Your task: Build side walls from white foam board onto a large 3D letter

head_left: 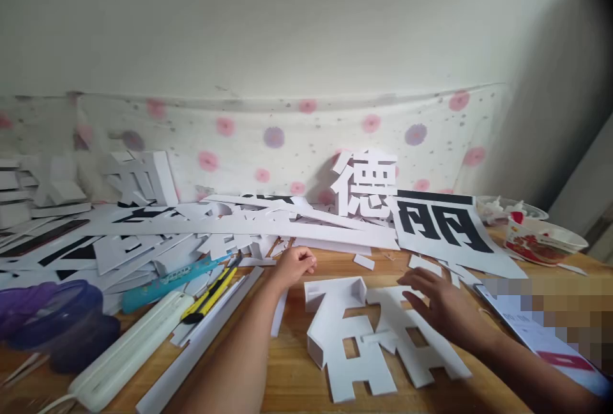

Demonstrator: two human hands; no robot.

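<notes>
Cutout (332, 328) | left hand (297, 265) curled, contents unclear | right hand (426, 296) spread | bowl (548, 248): red object (517, 217) at rim

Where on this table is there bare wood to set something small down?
Bare wood shows between the left forearm and left cut-out, and between the left hand and small white rectangle. It is crowded left, around the yellow cutter and white corded bar, and along the back under white pieces.
</notes>
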